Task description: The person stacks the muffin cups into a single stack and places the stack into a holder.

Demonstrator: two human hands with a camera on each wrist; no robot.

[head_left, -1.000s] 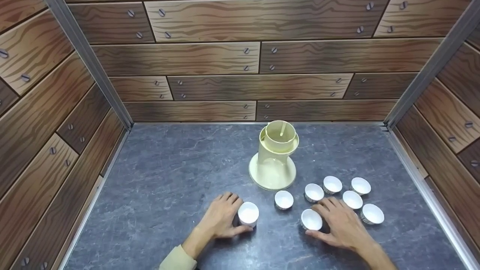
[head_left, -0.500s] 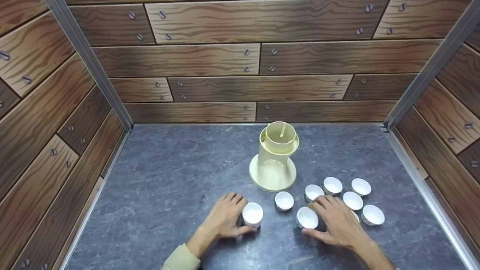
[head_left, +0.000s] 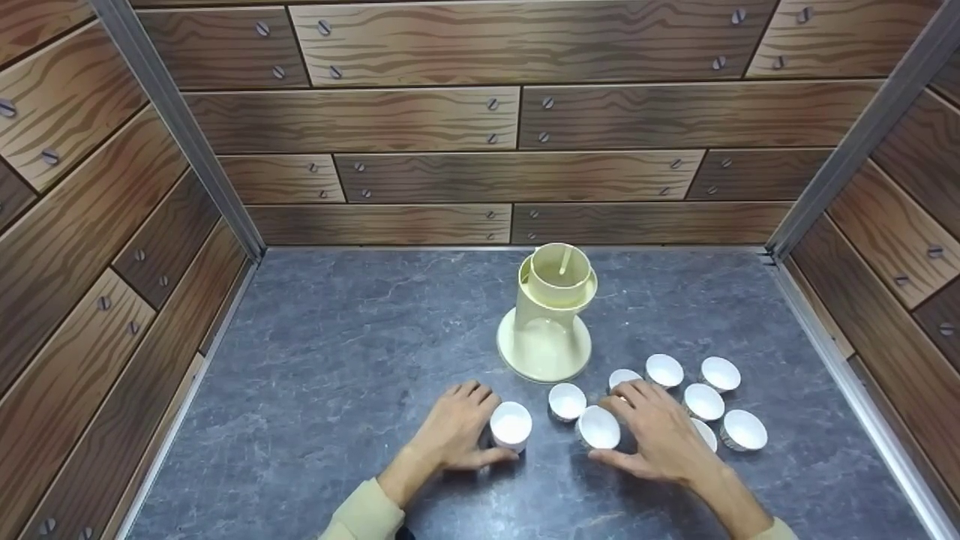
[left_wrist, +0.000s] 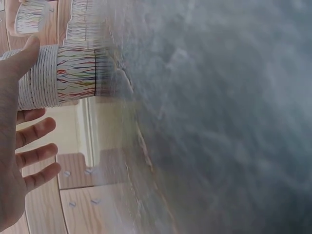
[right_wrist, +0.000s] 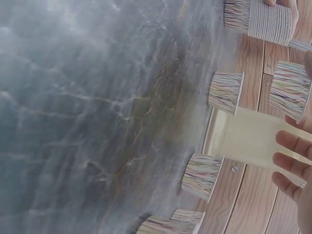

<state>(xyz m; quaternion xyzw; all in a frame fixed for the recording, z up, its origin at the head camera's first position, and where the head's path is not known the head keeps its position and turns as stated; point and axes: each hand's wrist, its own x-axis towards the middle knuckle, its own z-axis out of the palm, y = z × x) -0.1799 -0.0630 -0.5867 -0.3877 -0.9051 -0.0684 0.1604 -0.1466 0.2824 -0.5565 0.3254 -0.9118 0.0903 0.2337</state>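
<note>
My left hand grips a nested stack of white paper cups between thumb and fingers. Many layered rims and a multicoloured squiggle pattern show on the stack in the left wrist view; it stands upright, base close to the table. A single paper cup is pinched between the thumb and fingers of my right hand. In the right wrist view this cup is raised off the table, mouth up. Just beyond it, between the two hands, stands another cup.
Several more paper cups stand around and behind my right hand, some partly hidden by it. A cream cylinder stand with a round base and inner tube rises at mid-table. Wood-patterned walls enclose the dark marbled table.
My right hand has carried its cup leftward, closer to the stack, uncovering a cup behind it on the right. My left hand and stack have shifted slightly to the right.
</note>
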